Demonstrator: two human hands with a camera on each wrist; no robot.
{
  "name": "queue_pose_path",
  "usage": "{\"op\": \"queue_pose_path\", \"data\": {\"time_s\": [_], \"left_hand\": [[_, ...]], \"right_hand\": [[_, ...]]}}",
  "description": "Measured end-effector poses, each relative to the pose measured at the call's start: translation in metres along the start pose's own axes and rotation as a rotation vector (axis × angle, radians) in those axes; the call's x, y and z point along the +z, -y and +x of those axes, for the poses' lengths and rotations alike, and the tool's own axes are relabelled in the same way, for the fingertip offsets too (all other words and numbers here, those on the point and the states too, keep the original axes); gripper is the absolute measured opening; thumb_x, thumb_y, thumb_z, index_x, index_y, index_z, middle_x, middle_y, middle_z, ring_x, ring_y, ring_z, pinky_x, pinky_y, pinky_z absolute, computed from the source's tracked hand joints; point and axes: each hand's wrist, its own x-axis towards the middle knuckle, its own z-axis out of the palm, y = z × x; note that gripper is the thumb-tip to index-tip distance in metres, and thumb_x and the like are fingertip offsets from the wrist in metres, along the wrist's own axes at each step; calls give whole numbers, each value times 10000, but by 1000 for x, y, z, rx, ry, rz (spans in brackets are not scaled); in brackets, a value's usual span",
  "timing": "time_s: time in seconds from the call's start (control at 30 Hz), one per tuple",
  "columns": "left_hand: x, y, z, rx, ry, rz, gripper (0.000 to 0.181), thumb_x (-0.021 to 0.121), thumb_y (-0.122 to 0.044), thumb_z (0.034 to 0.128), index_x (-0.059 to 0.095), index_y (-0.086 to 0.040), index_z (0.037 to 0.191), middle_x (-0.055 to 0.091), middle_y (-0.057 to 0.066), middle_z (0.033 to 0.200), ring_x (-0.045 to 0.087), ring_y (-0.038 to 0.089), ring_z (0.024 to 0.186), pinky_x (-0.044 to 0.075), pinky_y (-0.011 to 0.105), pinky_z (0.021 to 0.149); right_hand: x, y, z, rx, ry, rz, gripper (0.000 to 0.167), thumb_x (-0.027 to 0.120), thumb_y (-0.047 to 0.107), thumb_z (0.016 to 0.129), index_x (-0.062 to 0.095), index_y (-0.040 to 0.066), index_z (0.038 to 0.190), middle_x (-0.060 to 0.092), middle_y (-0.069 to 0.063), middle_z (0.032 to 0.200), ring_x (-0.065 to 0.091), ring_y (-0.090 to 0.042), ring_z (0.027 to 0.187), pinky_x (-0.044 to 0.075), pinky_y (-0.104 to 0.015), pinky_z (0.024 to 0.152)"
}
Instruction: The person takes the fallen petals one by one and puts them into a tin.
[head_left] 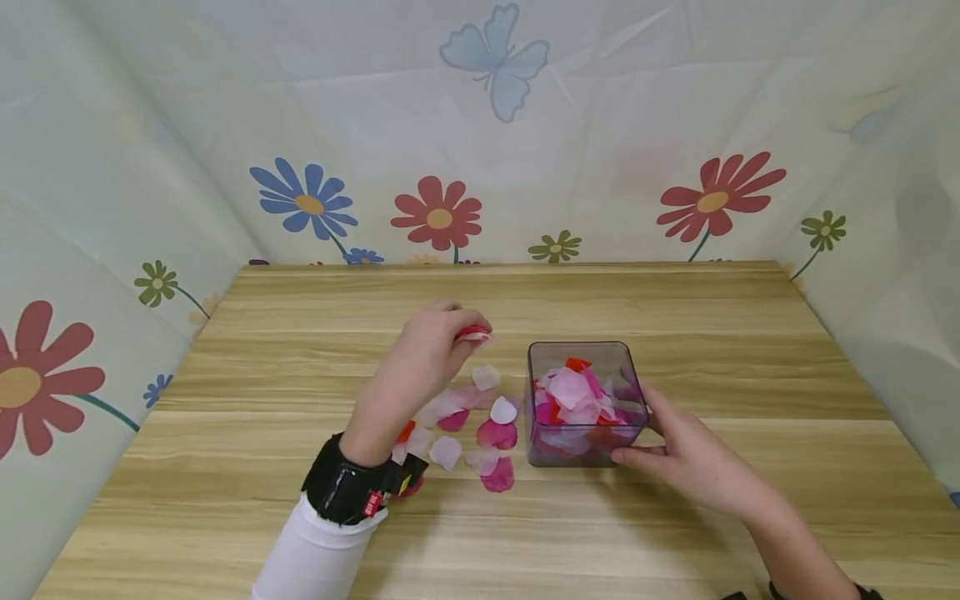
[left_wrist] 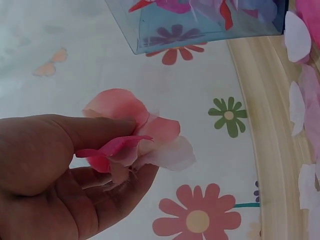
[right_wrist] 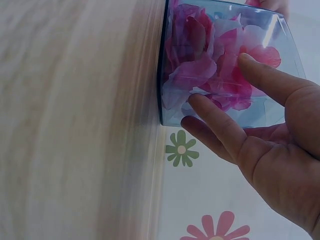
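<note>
Wood-grain worktop [head_left: 225,400], nearest part: white sleeve [head_left: 311,554] and black wrist strap [head_left: 337,492], the strap covering part of the view of the loose petals [head_left: 497,433] scattered left of the box. Right hand [head_left: 682,467], thumb and fingers spread, touches the tinted clear box [head_left: 615,354] about its near right corner; box upright, part-filled with heaped petals [head_left: 570,389]. Left hand [head_left: 423,358], left of the box, pinches a small bunch of petals [left_wrist: 117,105] (count uncertain; they overlap). Judged risks: loosely fanned, these could slip out short of the rim; a push from the right could shift the box. Obstacle: its left wall. Beyond: white backdrop [head_left: 360,108], printed flowers [head_left: 438,218], blue butterfly [head_left: 497,60].
</note>
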Motion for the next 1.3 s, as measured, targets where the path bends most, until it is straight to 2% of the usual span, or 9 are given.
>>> {"op": "queue_pose_path", "data": {"time_s": [0.23, 0.37, 0.57, 0.83, 1.13, 1.3], "left_hand": [[0, -9, 2, 41, -44, -9, 166, 774, -78, 921, 772, -75, 1087, 673, 35, 986, 638, 187, 897, 562, 279, 815], [-1, -14, 3, 62, -60, -18, 161, 775, -83, 922, 772, -72, 1082, 677, 40, 990, 644, 190, 904, 563, 279, 825], [0, -23, 5, 83, -82, -43, 150, 769, -90, 928, 773, -77, 1078, 658, 25, 983, 638, 168, 887, 553, 239, 787], [2, -35, 6, 145, -149, -77, 196, 785, -99, 914, 776, -75, 1108, 646, 28, 985, 633, 150, 829, 535, 202, 735], [8, -51, 9, 187, -132, -60, 235, 784, -76, 915, 771, -107, 1147, 654, 40, 1050, 658, 170, 886, 556, 220, 782], [14, -59, 12, 266, -120, -98, 225, 772, -54, 920, 766, -89, 1142, 645, 56, 1048, 654, 175, 887, 537, 189, 780]], "right_hand": [[-1, -1, 0, -27, 6, 2, 873, 806, 135, 904, 276, 122, 1597, 494, -168, 1470, 511, -462, 1311, 566, -388, 898], [-1, -1, 0, -14, 1, 3, 875, 809, 132, 900, 281, 141, 1597, 494, -153, 1475, 508, -450, 1320, 561, -396, 907], [-2, -1, -1, -13, 5, 8, 864, 799, 127, 910, 277, 140, 1598, 495, -175, 1472, 508, -465, 1314, 570, -374, 887], [-2, 1, -2, -35, 7, 8, 865, 792, 117, 913, 269, 131, 1601, 506, -187, 1457, 526, -451, 1300, 569, -393, 892], [-1, -1, -2, -23, 2, -18, 889, 798, 146, 913, 252, 145, 1615, 495, -172, 1478, 528, -435, 1303, 560, -414, 911], [-2, -2, -2, -24, 4, -20, 888, 798, 153, 914, 253, 148, 1616, 499, -163, 1474, 530, -428, 1301, 560, -390, 912]]}}
